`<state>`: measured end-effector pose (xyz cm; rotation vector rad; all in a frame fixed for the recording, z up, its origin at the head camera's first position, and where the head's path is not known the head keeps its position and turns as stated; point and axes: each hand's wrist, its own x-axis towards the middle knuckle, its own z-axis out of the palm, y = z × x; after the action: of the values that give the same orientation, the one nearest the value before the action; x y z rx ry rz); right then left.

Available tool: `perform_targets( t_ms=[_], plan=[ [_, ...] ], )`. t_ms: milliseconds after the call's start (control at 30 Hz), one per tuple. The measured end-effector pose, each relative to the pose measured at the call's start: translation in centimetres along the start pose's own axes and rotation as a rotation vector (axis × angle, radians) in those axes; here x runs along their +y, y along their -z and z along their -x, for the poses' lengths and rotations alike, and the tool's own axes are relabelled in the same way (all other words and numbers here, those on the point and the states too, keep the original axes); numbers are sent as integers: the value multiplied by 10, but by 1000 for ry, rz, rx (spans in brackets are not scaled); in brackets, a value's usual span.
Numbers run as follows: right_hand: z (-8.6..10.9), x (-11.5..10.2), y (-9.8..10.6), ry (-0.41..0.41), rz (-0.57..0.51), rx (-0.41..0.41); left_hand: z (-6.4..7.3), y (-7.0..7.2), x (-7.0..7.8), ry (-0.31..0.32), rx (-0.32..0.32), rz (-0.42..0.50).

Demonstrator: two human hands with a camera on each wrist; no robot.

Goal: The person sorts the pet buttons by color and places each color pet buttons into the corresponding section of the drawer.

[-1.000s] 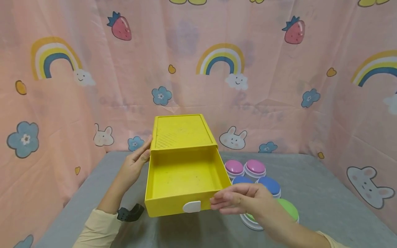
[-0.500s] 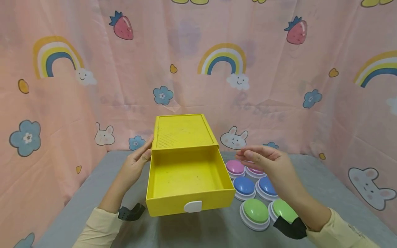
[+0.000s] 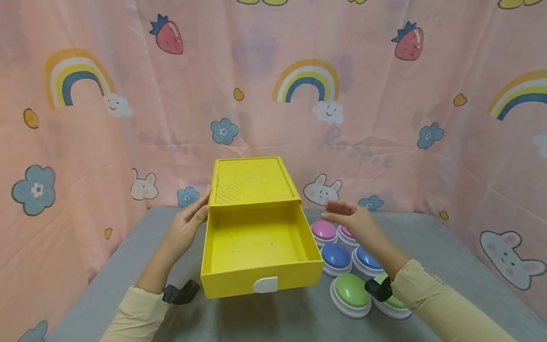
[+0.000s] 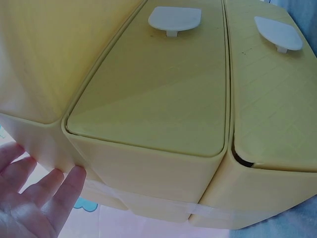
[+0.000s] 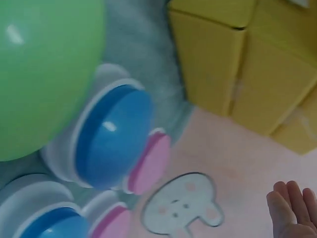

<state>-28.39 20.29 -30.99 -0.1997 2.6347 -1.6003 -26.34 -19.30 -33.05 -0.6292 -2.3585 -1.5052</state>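
Observation:
A yellow stacked drawer unit (image 3: 254, 181) stands upright in the middle, its top drawer (image 3: 231, 286) pulled out and showing a bare inside. A white handle (image 3: 265, 284) sits on that drawer's front. In the left wrist view, two lower drawers (image 4: 163, 89) are closed. My left hand (image 3: 183, 230) rests against the unit's left side, with straight fingers touching its wall. To the right of the unit my right hand (image 3: 354, 222) hovers with fingers extended and nothing held, apart from the unit's side.
Domed push buttons on white bases stand in pairs right of the unit: pink (image 3: 323, 230), blue (image 3: 335, 255) and green (image 3: 353, 289). My right forearm passes over some. A grey cloth (image 3: 444, 275) covers the table. Behind hangs a pink patterned curtain (image 3: 256, 61).
My right hand has left the drawer's front right corner and moved back and up beside the unit. The left hand has stayed at the left side; the drawer remains pulled out.

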Motion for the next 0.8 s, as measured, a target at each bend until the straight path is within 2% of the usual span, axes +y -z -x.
perform_targets(
  t_ms=[200, 433, 633, 800],
  plan=[
    [-23, 20, -5, -46, 12, -7, 1, 1, 1, 7, -1, -9],
    [-44, 42, -6, -21, 97, -34, 1, 2, -1, 9, 2, -11],
    [-56, 55, -8, 5, 90, -37, 1, 1, 0, 6, 1, -12],
    [-65, 62, -10, -8, 100, -39, 1, 1, -1, 9, 3, -7]
  ],
)
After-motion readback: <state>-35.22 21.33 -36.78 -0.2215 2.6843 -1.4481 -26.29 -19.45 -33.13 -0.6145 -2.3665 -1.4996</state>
